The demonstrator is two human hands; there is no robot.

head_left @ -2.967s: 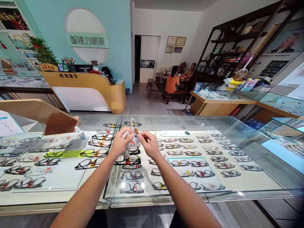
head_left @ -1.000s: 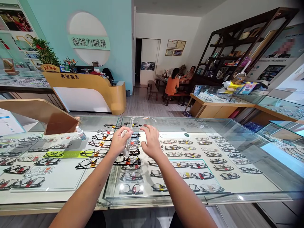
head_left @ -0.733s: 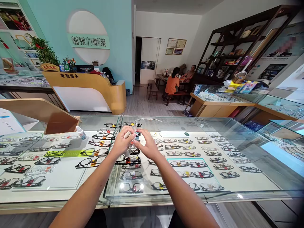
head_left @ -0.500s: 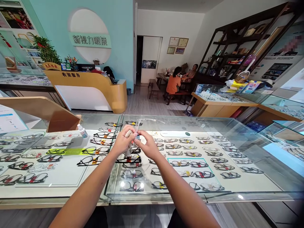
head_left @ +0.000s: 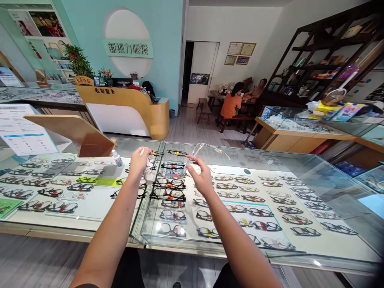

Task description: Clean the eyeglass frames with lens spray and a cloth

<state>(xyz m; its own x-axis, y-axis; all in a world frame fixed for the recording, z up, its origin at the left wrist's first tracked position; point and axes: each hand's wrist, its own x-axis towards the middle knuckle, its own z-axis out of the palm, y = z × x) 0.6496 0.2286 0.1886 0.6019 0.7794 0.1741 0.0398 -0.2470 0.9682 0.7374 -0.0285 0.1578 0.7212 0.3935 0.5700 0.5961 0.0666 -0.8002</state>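
Note:
My right hand (head_left: 200, 173) pinches a pair of clear-framed eyeglasses (head_left: 213, 148) between thumb and fingers, above the glass display case (head_left: 192, 250). The temples of the glasses point away to the right. To the left, my left hand (head_left: 138, 162) is closed on a pale greyish cloth (head_left: 149, 175), which hangs down below the fingers. The two hands are apart. Beneath them, inside the case, lie rows of eyeglasses, among them black frames (head_left: 168, 195) with orange tags. A small white spray bottle (head_left: 117, 159) stands left of my left hand.
A wooden-framed stand (head_left: 90, 134) and a printed sheet (head_left: 28, 130) are at the left on the counter. Beyond are a yellow reception counter (head_left: 159, 120) and, at the back, two seated people (head_left: 232, 104). Another display case (head_left: 285, 138) stands to the right.
My hands were together and have separated: the left with the cloth moved left, the right with the eyeglasses moved right. The head view has turned left.

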